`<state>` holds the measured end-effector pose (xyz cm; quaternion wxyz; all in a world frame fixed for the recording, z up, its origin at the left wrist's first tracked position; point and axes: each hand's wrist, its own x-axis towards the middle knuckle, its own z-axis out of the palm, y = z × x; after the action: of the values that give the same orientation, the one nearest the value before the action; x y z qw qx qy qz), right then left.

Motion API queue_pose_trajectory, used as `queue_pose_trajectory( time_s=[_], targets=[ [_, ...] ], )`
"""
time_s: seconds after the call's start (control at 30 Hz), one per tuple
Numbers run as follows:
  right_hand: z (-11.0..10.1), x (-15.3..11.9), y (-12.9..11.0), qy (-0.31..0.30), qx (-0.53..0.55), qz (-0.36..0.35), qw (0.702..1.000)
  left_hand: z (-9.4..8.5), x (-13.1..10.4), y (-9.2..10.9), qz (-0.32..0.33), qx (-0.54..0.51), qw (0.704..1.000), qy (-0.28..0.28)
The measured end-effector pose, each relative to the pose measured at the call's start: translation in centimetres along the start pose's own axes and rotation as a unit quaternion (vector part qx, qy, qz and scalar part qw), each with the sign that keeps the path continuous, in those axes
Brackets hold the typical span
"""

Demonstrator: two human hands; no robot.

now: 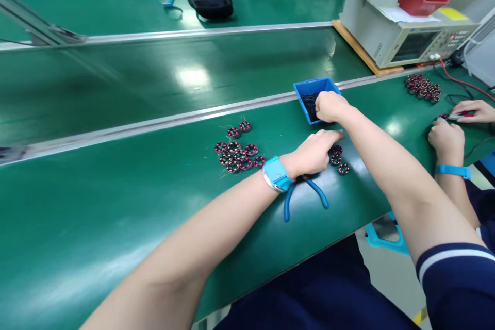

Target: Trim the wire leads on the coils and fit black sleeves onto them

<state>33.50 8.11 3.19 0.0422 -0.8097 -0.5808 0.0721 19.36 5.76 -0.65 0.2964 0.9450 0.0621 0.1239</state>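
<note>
Arms [216, 227] reach out, left hand [315, 153] beside coils [336, 150], right hand [331, 106] in bin [315, 85], hands' grasp unclear.

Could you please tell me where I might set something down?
Bare bench shows left of the leftmost coil cluster, and a bare green strip lies between the two metal rails. It's crowded right of that cluster: left hand, pliers, small coil group, right hand in the blue bin.

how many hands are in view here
4. The person's right hand is at the blue bin, the left hand by the pliers; a co-worker's banded hand and other hand are toward the right edge. None seems wholly hidden.
</note>
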Motion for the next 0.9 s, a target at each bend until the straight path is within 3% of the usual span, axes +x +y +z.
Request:
queue_pose_trajectory(
  time_s=[0.13,0.23,0.33,0.4,0.53,0.63,0.77,0.9],
  targets=[
    [-0.2,0.1,0.7,0.034,0.037,-0.024,0.998,0.1,0.6,-0.3,0.024,0.003,0.998,-0.05],
    [-0.7,-0.6,1.2,0.12,0.105,-0.034,0.987,0.5,0.6,-0.4,0.009,0.006,0.999,-0.039],
    [-0.8,-3.0,1.3,0.224,0.249,-0.036,0.942,0.4,-0.1,-0.1,-0.021,0.011,1.0,-0.006],
    [-0.3,-5.4,0.8,0.242,0.371,-0.053,0.895,-0.1,-1.5,0.3,-0.053,0.009,0.998,0.039],
    [2.1,-10.6,-1.9,0.153,0.596,-0.061,0.786,-1.2,-7.1,1.9,-0.162,-0.116,0.962,0.185],
    [4.3,-13.0,-4.5,0.06,0.673,-0.041,0.736,-0.9,-12.0,3.1,-0.223,-0.219,0.922,0.23],
    [6.4,-14.1,-6.4,-0.048,0.714,-0.002,0.699,0.3,-15.9,3.6,-0.258,-0.216,0.902,0.27],
    [6.9,-14.2,-6.6,-0.085,0.707,0.023,0.701,0.6,-16.2,2.9,-0.264,-0.186,0.898,0.3]
  ],
)
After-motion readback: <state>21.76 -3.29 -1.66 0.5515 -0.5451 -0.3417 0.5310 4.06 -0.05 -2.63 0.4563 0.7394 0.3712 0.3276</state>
